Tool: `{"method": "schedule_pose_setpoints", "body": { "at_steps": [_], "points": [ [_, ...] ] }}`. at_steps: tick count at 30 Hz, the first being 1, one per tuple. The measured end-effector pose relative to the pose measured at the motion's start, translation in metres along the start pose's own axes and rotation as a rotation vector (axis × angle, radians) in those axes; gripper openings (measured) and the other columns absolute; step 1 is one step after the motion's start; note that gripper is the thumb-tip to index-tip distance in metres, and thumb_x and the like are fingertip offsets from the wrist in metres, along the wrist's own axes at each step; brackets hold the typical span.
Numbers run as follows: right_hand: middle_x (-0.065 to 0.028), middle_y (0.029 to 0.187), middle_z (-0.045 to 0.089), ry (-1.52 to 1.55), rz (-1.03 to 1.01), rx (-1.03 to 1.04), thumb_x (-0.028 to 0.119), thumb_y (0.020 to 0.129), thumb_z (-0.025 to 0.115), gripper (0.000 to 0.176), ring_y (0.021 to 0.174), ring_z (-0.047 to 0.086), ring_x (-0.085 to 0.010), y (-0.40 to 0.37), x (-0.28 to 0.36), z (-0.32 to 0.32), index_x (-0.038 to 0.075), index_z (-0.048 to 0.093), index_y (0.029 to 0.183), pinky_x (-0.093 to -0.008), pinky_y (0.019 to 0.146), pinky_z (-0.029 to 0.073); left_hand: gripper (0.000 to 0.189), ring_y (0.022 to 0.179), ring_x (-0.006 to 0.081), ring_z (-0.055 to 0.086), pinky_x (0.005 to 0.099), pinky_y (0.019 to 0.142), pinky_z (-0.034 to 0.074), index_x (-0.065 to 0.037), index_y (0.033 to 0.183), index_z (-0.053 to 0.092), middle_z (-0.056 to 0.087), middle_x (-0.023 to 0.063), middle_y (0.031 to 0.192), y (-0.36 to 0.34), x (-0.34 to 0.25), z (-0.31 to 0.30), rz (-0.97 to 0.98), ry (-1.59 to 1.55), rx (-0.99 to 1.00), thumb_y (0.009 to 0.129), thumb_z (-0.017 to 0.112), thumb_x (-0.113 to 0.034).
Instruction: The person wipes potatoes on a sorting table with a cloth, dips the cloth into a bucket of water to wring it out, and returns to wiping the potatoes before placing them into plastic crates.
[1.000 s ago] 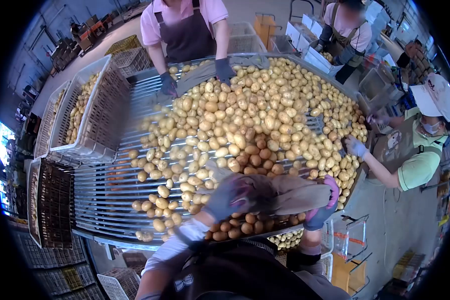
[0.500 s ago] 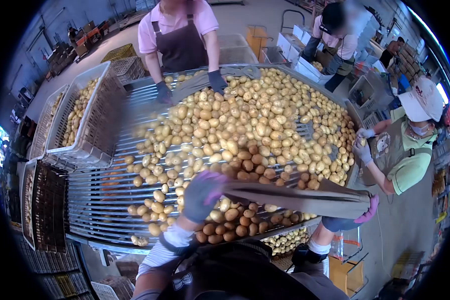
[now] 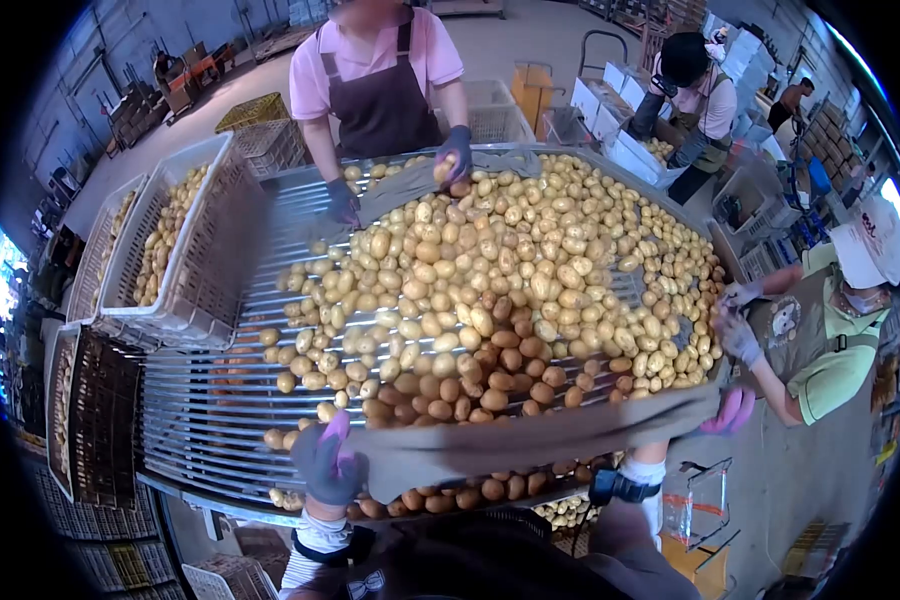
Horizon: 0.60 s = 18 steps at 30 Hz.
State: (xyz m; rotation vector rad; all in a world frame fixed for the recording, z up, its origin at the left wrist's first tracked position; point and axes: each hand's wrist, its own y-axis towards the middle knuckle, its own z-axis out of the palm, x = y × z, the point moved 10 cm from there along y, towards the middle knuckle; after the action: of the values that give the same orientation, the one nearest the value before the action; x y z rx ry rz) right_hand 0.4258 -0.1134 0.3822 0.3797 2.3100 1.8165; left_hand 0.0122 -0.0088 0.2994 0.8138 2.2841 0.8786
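Observation:
A long strip of brown-grey cloth stretches across the near edge of the sorting table, over the potatoes. My left hand, in a grey glove with pink fingertips, is closed on the strip's left end. At its right end my right hand grips the cloth; only pink glove fingers show, and the rest is hidden behind the fabric. Brown-looking potatoes lie in shade on both sides of the strip. Under the potatoes run the metal bars of the table.
Across the table a person in a brown apron holds potatoes beside another grey cloth. A person in a green shirt stands at the right edge. Crates of potatoes stand at left; another person bends over white boxes.
My left hand has moved left and toward me, pulling the cloth out longer and flatter. The right end has shifted slightly. The person opposite has picked up potatoes.

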Motion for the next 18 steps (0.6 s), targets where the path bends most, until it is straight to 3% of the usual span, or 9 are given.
{"method": "schedule_pose_setpoints", "body": {
  "at_steps": [2, 4, 5, 6, 8, 10, 11, 14, 18],
  "points": [
    [-0.0211, 0.150, 0.047, 0.006, -0.012, 0.041, 0.037, 0.099, 0.060, 0.061, 0.143, 0.042, -0.0382, 0.007, -0.010, 0.046, 0.005, 0.047, 0.149, -0.0500, 0.119, 0.037, 0.042, 0.074, 0.0338, 0.063, 0.0464, 0.068, 0.050, -0.002, 0.138, 0.065, 0.070, 0.0142, 0.089, 0.038, 0.021, 0.032, -0.126, -0.119, 0.170, 0.104, 0.052, -0.024],
    [-0.0217, 0.150, 0.046, 0.015, -0.003, 0.104, 0.035, 0.099, 0.062, 0.060, 0.145, 0.041, -0.0387, 0.014, -0.032, 0.127, 0.005, 0.047, 0.149, -0.0500, 0.120, 0.036, 0.053, 0.095, 0.0358, 0.070, 0.0401, 0.084, 0.054, 0.002, 0.137, 0.065, 0.073, 0.0203, 0.112, 0.067, 0.052, 0.078, -0.332, -0.156, 0.265, 0.110, 0.049, -0.040],
    [-0.0220, 0.151, 0.046, 0.093, 0.029, 0.169, 0.033, 0.099, 0.062, 0.060, 0.145, 0.041, -0.0390, 0.011, -0.043, 0.176, 0.006, 0.048, 0.149, -0.0500, 0.120, 0.035, 0.047, 0.094, 0.0360, 0.068, 0.0420, 0.084, 0.054, -0.005, 0.143, 0.062, 0.071, 0.0199, 0.108, 0.078, 0.070, 0.108, -0.319, -0.202, 0.194, 0.105, 0.055, -0.032],
    [-0.0254, 0.165, 0.036, 0.337, 0.186, 0.428, 0.015, 0.098, 0.061, 0.063, 0.155, 0.030, -0.0430, -0.014, -0.054, 0.250, 0.006, 0.043, 0.158, -0.0506, 0.125, 0.029, 0.049, 0.092, 0.0363, 0.067, 0.0439, 0.083, 0.054, -0.012, 0.148, 0.059, 0.068, 0.0195, 0.104, 0.083, 0.089, 0.141, -0.302, -0.248, 0.125, 0.100, 0.060, -0.023],
    [-0.0200, 0.168, 0.033, 0.491, 0.209, 0.636, 0.024, 0.098, 0.064, 0.066, 0.156, 0.029, -0.0418, -0.084, -0.046, 0.339, 0.012, 0.042, 0.159, -0.0514, 0.127, 0.025, 0.054, 0.107, 0.0385, 0.066, 0.0452, 0.095, 0.053, -0.009, 0.148, 0.058, 0.068, 0.0217, 0.119, 0.090, 0.117, 0.199, -0.446, -0.179, 0.195, 0.097, 0.065, -0.026],
    [-0.0140, 0.167, 0.037, 0.249, 0.130, 0.959, 0.036, 0.099, 0.064, 0.068, 0.155, 0.031, -0.0386, -0.192, -0.040, 0.412, 0.016, 0.042, 0.160, -0.0548, 0.127, 0.023, 0.063, 0.125, 0.0447, 0.057, 0.0526, 0.109, 0.044, -0.011, 0.152, 0.051, 0.063, 0.0217, 0.134, 0.056, 0.136, 0.283, -0.203, -0.202, 0.273, 0.094, 0.067, -0.027],
    [-0.0111, 0.166, 0.041, 0.064, 0.098, 1.133, 0.044, 0.099, 0.062, 0.070, 0.155, 0.033, -0.0373, -0.232, -0.037, 0.435, 0.018, 0.042, 0.161, -0.0566, 0.127, 0.023, 0.066, 0.137, 0.0436, 0.049, 0.0545, 0.114, 0.041, -0.013, 0.154, 0.048, 0.053, 0.0206, 0.150, 0.047, 0.121, 0.311, -0.217, -0.127, 0.525, 0.094, 0.066, -0.033],
    [-0.0087, 0.164, 0.045, -0.042, 0.053, 1.073, 0.052, 0.101, 0.055, 0.069, 0.155, 0.033, -0.0344, -0.229, -0.041, 0.455, 0.021, 0.042, 0.161, -0.0591, 0.127, 0.021, 0.071, 0.151, 0.0521, 0.029, 0.0666, 0.123, 0.017, -0.017, 0.157, 0.045, 0.035, 0.0256, 0.164, -0.012, 0.125, 0.359, -0.241, 0.131, 0.621, 0.097, 0.060, -0.051],
    [-0.0090, 0.165, 0.043, -0.199, 0.038, 1.058, 0.053, 0.103, 0.051, 0.066, 0.158, 0.026, -0.0357, -0.227, -0.079, 0.496, 0.019, 0.045, 0.159, -0.0568, 0.129, 0.013, 0.070, 0.153, 0.0496, 0.027, 0.0662, 0.125, 0.014, -0.018, 0.157, 0.046, 0.034, 0.0244, 0.164, 0.000, 0.121, 0.360, -0.260, 0.114, 0.675, 0.097, 0.060, -0.051]
  ]
}}
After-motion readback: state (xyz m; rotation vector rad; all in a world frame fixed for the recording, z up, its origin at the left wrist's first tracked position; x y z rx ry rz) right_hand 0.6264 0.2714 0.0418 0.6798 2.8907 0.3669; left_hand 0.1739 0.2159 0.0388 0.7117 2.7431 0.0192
